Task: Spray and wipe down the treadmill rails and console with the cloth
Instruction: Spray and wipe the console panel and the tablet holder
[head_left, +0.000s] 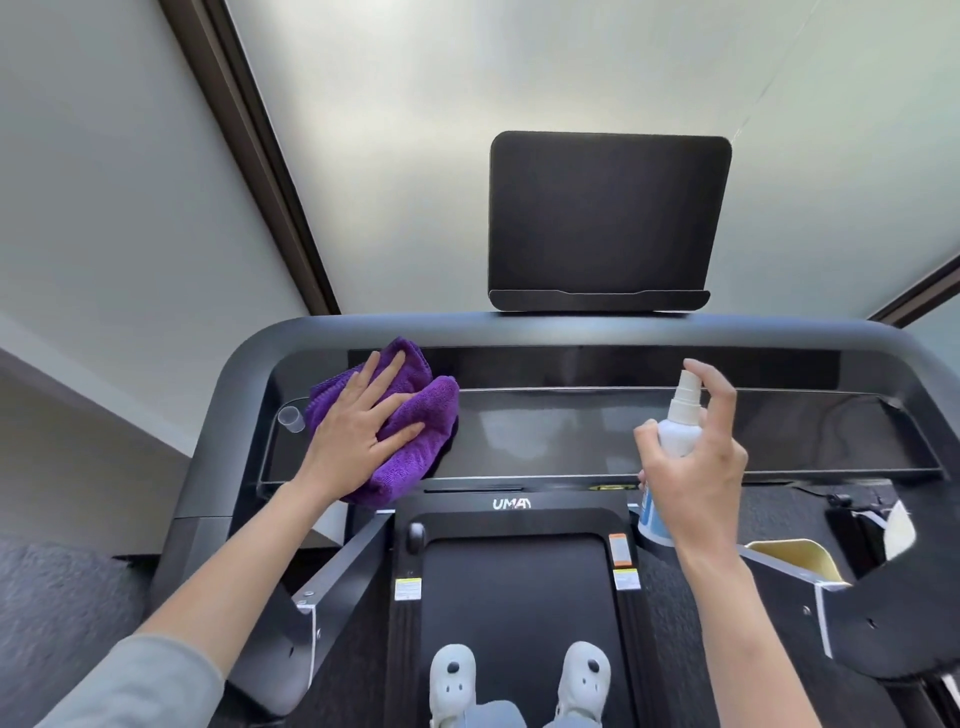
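Our left hand (363, 431) lies flat on the cloth (400, 415) at the console's (649, 431) left end, ready to rub. Our right hand (696, 467) grips the bottle (675, 431), finger on top to spray.

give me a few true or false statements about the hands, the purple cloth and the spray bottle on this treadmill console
1. The left hand presses the purple microfibre cloth flat on the glossy black treadmill console. True.
2. The right hand holds the white plastic spray bottle with a finger over its nozzle. True.
3. The cloth lies at the right end of the console. False: it is at the left end.
4. The small clear plastic cap is fitted on the bottle. False: it sits on the console, left of the cloth.
5. The dark rectangular tablet holder above the console carries a tablet. False: its ledge shows nothing on it.
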